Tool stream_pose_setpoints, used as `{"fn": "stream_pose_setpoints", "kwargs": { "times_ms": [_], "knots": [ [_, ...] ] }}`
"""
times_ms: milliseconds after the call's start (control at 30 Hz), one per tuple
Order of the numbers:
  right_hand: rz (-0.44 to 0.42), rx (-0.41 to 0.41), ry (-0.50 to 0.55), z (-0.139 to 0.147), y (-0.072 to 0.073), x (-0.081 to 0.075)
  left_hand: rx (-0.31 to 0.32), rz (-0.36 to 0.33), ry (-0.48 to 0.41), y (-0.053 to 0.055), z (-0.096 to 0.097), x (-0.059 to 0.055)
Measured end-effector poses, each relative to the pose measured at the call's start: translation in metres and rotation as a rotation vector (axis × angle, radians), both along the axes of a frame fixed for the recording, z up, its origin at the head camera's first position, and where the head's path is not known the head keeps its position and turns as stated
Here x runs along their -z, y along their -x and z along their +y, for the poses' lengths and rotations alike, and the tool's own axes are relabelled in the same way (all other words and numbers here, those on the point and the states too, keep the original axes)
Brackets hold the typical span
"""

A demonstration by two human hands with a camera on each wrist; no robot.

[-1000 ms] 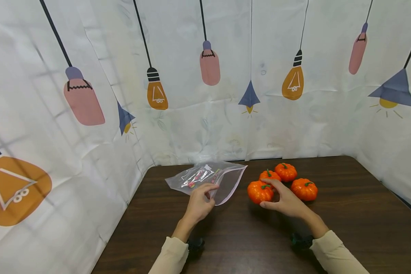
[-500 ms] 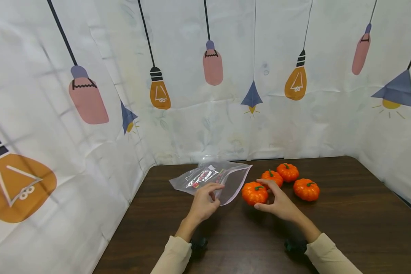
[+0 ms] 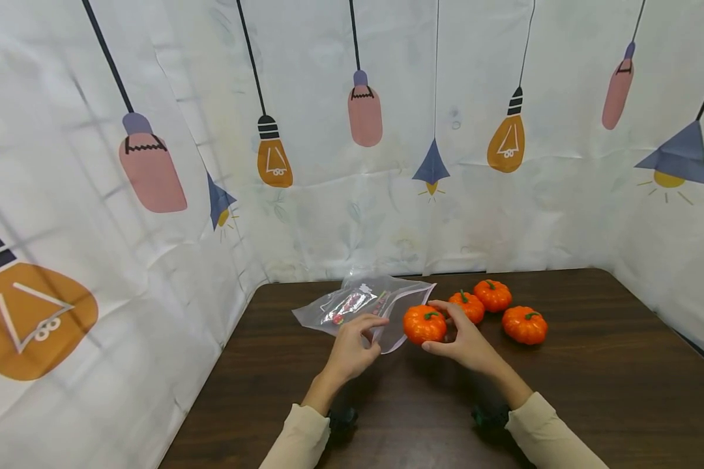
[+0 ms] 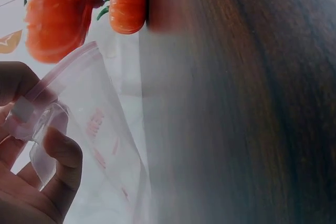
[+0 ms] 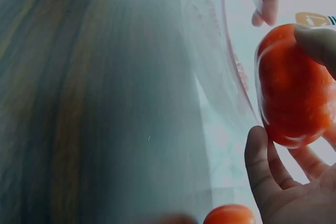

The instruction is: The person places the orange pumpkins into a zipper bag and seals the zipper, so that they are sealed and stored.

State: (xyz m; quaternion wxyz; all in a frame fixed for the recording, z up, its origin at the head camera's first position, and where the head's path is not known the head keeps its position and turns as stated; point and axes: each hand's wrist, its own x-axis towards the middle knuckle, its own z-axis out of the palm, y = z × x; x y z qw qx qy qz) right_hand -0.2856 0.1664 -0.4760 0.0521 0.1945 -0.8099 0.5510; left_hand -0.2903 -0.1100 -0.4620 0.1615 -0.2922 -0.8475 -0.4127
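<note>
My right hand grips a small orange pumpkin with a green stem, thumb and fingers on its sides. The pumpkin is raised off the table at the mouth of a clear zip bag. With my left hand I pinch the bag's pink-edged rim, and the mouth gapes toward the pumpkin. In the left wrist view, my thumb and fingers hold the zip edge, and the bag's wall with red print hangs below. The right wrist view shows the pumpkin beside the bag's rim, overlapping it slightly.
Three more orange pumpkins lie to the right of the held one: one close behind my right hand, one at the back and one farther right. The dark wooden table ends at a lamp-patterned cloth.
My right hand has carried the pumpkin left and a little up, away from the other pumpkins to the bag's mouth. My left hand keeps its pinch on the bag, nearly still.
</note>
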Motion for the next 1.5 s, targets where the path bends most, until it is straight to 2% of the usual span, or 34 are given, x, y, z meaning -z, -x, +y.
{"fn": "stream_pose_setpoints", "kwargs": {
  "times_ms": [167, 633, 867, 1233, 1400, 1500],
  "knots": [
    [-0.017, 0.001, 0.015, -0.007, 0.007, 0.000, 0.010, -0.004, -0.008, -0.001, 0.001, -0.001],
    [0.002, 0.129, -0.039, -0.031, 0.018, -0.006, 0.060, 0.049, -0.044, -0.001, 0.004, 0.002],
    [-0.011, 0.197, -0.102, -0.031, 0.020, -0.004, 0.072, 0.112, -0.056, -0.001, 0.004, -0.001],
    [-0.035, 0.293, -0.177, -0.040, 0.019, -0.001, 0.059, 0.203, -0.056, 0.000, 0.005, -0.002],
    [-0.045, 0.326, -0.255, -0.041, 0.017, 0.002, 0.049, 0.202, -0.045, 0.000, 0.006, -0.001],
    [-0.055, 0.337, -0.295, -0.042, 0.017, 0.005, 0.051, 0.170, -0.033, 0.000, 0.006, -0.001]
  ]
}}
